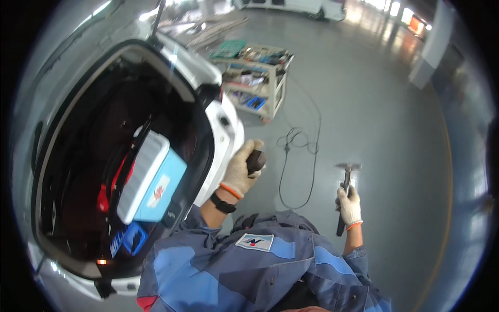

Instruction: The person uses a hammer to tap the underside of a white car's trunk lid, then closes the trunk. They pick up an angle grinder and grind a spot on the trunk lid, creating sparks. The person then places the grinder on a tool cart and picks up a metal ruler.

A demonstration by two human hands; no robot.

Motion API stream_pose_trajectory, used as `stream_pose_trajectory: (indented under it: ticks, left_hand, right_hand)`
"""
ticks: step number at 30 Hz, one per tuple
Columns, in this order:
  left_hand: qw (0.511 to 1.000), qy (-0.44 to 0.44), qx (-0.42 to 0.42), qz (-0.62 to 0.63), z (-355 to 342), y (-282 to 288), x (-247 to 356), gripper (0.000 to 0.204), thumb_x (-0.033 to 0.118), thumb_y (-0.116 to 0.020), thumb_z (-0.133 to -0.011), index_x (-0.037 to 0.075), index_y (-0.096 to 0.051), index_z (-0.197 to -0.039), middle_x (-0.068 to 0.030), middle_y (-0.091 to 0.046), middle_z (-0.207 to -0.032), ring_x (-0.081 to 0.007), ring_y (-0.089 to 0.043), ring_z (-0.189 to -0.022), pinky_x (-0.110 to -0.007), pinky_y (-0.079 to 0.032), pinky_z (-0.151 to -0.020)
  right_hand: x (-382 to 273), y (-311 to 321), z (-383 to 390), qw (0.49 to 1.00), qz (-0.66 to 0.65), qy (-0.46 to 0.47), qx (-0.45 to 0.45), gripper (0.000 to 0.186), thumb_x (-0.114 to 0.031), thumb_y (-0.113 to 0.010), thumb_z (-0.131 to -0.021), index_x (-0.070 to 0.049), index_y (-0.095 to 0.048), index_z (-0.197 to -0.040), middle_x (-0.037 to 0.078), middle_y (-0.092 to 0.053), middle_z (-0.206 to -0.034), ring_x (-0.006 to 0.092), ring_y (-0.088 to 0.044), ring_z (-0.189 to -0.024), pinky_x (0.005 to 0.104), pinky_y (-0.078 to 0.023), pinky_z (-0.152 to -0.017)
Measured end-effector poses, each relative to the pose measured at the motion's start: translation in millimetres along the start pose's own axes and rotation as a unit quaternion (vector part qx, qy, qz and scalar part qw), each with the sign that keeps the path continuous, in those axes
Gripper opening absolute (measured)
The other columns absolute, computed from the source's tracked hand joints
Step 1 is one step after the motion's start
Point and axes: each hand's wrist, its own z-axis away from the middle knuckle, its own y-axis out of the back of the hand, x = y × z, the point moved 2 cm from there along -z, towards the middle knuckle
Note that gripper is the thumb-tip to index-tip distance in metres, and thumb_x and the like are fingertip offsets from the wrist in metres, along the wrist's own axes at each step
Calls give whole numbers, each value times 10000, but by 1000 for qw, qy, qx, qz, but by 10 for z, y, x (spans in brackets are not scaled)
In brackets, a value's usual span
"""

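My left hand (239,171), in a pale knit work glove with an orange cuff, is closed around a dark brown block (256,161) with flat faces. It is beside the rear corner of a white car (224,125), and the frame does not show whether it touches the body. My right hand (351,206), gloved the same way, grips a hammer (347,174) by its handle. The hammer's metal head points away from me, and the dark end of the handle sticks out below my fist. Only grey floor lies beneath the hammer.
The car's rear hatch is up. Inside the boot are a light blue cooler box (165,183) with a white lid and a small blue item (136,238). Ahead stands a tool trolley (271,93) with loaded shelves. A black cable (314,171) loops across the floor. A pillar (433,49) rises far right.
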Motion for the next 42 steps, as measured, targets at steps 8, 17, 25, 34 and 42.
stream_pose_trajectory:
  ticks: [8,17,25,34,42]
  left_hand:
    - [939,107,323,44,197,1414,-1128,327,410,-709,-1069,154,-639,-1260,-67,-683,-1098,-215,-675,-862,-273,-430,-549]
    - [953,31,302,-8,-720,1512,-594,344,207,-772,-1023,196,-636,-1340,-48,-697,-1156,-177,-692,-904,-304,-497,-646]
    - [970,64,186,-141,-2410,1196,80,573,157,-698,-1045,73,-515,-1582,-126,-606,-1385,-216,-708,-1063,-334,-654,-779]
    - [979,68,182,-60,-3875,801,396,545,96,-668,-1029,86,-508,-1550,-172,-582,-1441,-306,-675,-1237,-456,-647,-921]
    - [949,-17,313,8,-5228,670,383,361,124,-706,-1061,52,-585,-1394,-160,-679,-1308,-294,-716,-1126,-403,-656,-846]
  right_hand:
    - [2328,109,-154,940,-90,-317,-86,269,-332,-693,-1026,-75,-653,-956,58,-651,-766,175,-628,-582,350,-521,-524]
    - [1810,-309,-1146,934,-15,-352,-61,299,-354,-716,-997,-57,-684,-1000,59,-678,-813,193,-645,-630,373,-541,-591]
    - [903,-1058,-2262,927,-54,-359,-90,233,-300,-704,-982,-67,-701,-979,59,-689,-843,171,-641,-652,371,-536,-616]
    - [1067,-899,-3187,897,-96,-430,-42,249,-310,-655,-1024,-85,-641,-917,49,-652,-793,194,-611,-607,406,-540,-507]
    - [938,-550,-5021,887,-125,-444,-35,187,-295,-662,-1008,-125,-614,-1071,32,-669,-775,184,-592,-557,380,-460,-476]
